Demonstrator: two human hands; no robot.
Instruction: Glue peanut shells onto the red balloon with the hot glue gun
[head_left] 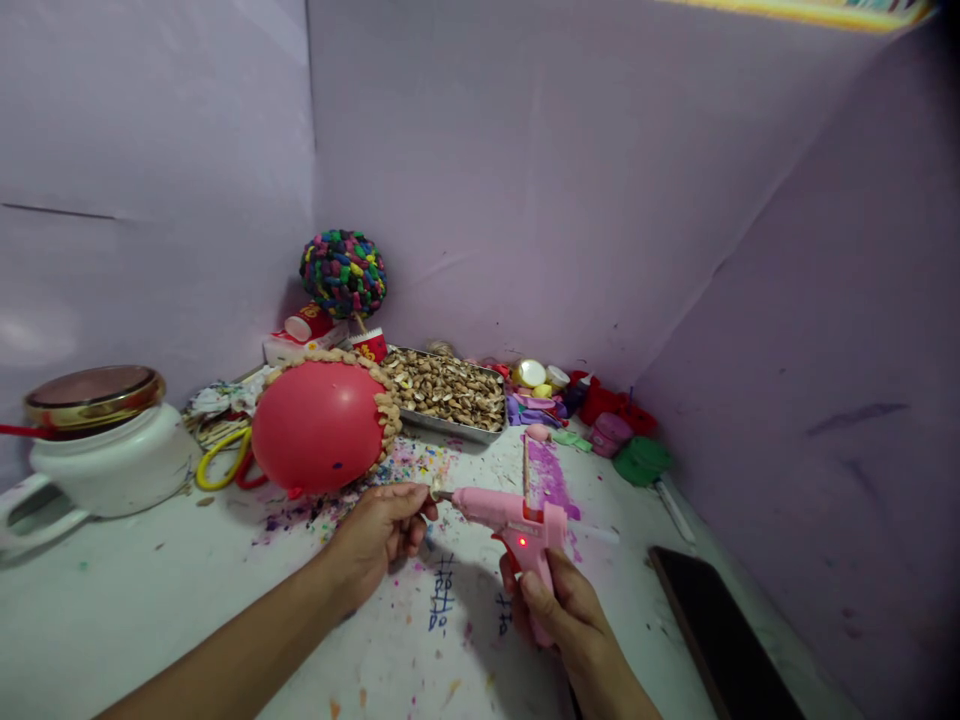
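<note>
— How do the person's arms look?

— Bare, both of them. The left forearm (251, 638) shows a long stretch of uncovered skin, smooth in outline, slim at the wrist (341, 578) and broader toward the frame's edge.

— And the right?

— Only a short length of the right forearm (613, 685) comes into view, just as bare.

— And the hands themselves?

— Bare skin there too. The left hand (375, 532) has slender fingers (394, 494) and a smooth back; the right hand (568, 610) has a thumb (541, 600) with a rounded tip.

— Any finer markings?

— Those are too small and soft to tell at this size.
</note>
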